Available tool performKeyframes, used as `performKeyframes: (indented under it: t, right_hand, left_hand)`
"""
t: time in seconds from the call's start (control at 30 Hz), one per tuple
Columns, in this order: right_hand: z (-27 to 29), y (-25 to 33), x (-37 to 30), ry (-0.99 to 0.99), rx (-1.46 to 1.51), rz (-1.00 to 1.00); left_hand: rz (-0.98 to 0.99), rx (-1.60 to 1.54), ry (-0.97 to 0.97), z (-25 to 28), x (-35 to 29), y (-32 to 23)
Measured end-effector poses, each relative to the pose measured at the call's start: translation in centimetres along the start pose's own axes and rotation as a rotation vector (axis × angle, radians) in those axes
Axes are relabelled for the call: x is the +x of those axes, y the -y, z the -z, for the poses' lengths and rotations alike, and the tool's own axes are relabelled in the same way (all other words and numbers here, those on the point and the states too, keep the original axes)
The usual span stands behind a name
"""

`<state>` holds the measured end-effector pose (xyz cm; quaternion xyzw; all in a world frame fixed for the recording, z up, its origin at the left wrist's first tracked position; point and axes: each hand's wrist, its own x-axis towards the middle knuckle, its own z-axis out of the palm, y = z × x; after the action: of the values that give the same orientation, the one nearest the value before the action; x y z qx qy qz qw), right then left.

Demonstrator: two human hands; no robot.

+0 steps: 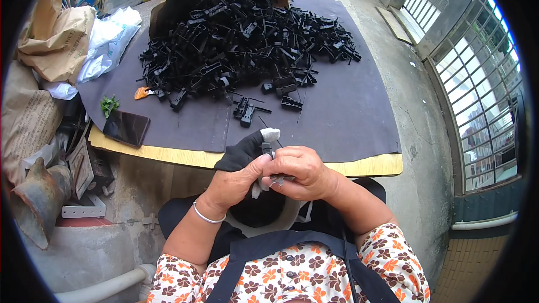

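My left hand (234,175), in a partial black glove with white wrapping on a fingertip, is closed around a small black plastic part (266,147). A thin dark strip sticks up past the fingers. My right hand (304,173) is bare and pressed against the left, thumb and fingers pinched together at the part; small greyish bits (279,180) show below its fingers, too small to name. Both hands are over a pale bucket (293,212) between my knees, dark inside. Ahead lies a big heap of black plastic parts (241,50), with a few loose pieces (245,112) nearer me.
A grey cloth (342,129) covers the table, whose yellow wooden edge (365,166) faces me. At the left lie a phone (127,128), green leaves (109,105) and an orange-handled tool (142,93). Paper sacks (56,39) crowd the left side; a barred window (477,95) stands right.
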<state>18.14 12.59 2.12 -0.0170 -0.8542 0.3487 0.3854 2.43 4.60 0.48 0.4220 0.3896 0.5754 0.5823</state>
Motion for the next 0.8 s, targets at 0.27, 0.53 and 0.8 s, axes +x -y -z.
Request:
performKeyframes:
  t: [0.27, 0.53, 0.8]
  right_hand:
    - [-0.8, 0.3, -0.8, -0.215, 0.236, -0.525]
    - [0.6, 0.7, -0.1, -0.028, 0.064, -0.594]
    - [-0.9, 0.4, -0.5, -0.038, -0.125, -0.451]
  left_hand:
    - [-0.024, 0.228, 0.108, -0.4, -0.3, -1.2]
    - [0.063, 0.44, -0.054, -1.2, -0.5, -1.7]
    - [-0.492, 0.813, -0.114, -0.9, -0.2, 0.4]
